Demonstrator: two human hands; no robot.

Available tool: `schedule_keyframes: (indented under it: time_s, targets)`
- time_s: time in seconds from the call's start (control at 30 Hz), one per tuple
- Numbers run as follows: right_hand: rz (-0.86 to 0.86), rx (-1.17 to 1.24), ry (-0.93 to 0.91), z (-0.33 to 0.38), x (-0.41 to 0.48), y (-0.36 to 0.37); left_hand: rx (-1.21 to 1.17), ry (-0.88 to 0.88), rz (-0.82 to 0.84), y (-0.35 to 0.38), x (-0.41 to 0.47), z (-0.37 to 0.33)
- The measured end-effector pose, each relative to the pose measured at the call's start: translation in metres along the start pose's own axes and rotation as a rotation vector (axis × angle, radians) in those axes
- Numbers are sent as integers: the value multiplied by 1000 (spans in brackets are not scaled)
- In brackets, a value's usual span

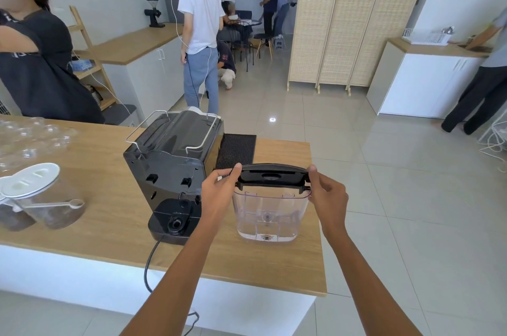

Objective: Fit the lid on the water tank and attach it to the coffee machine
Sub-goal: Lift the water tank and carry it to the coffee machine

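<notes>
A clear plastic water tank [267, 216] stands upright on the wooden counter, to the right of the black coffee machine [172, 160]. A black lid [273, 175] sits over the tank's top rim, tilted up slightly at the back. My left hand [218, 190] grips the lid's left end and my right hand [326, 193] grips its right end and the tank's rim. The machine shows its back to me, with two mounting slots and a round socket on its base [175, 223].
A black drip mat [237, 150] lies behind the tank. Two jars of coffee grounds with white lids [35, 179] and a scoop stand at the left, with clear glasses behind them. The counter's right edge [318, 215] is close to the tank. A power cord [149, 261] hangs off the front. Several people stand behind.
</notes>
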State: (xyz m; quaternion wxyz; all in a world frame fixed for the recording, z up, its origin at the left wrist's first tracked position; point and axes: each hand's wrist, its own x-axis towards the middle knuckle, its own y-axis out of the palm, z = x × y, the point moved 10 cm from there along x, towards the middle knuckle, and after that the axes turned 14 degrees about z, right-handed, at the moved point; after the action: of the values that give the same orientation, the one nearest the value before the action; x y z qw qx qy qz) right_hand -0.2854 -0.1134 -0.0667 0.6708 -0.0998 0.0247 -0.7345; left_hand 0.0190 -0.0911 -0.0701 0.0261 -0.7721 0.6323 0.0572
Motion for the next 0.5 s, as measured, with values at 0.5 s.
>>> schedule_keyframes:
  time_s: [0.5]
  targets:
    - [215, -42, -87, -3, -11, 8, 190, 166, 143, 4, -12, -4]
